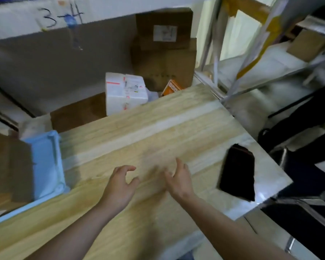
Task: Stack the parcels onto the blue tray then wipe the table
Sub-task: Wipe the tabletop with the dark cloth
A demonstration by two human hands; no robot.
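Observation:
The blue tray (47, 162) lies at the left end of the wooden table (139, 132), with a brown cardboard parcel (8, 171) resting on it at the frame's left edge. A white parcel with printed labels (125, 91) stands past the table's far edge. My left hand (120, 186) and my right hand (178, 179) hover side by side over the middle of the table, fingers curled and apart, nothing in either. The picture is blurred.
A black object (237, 173) lies near the table's right corner. Brown cardboard boxes (165, 53) are stacked behind the table, with a small orange item (171, 88) beside them. Metal shelf posts (251, 53) rise at the right.

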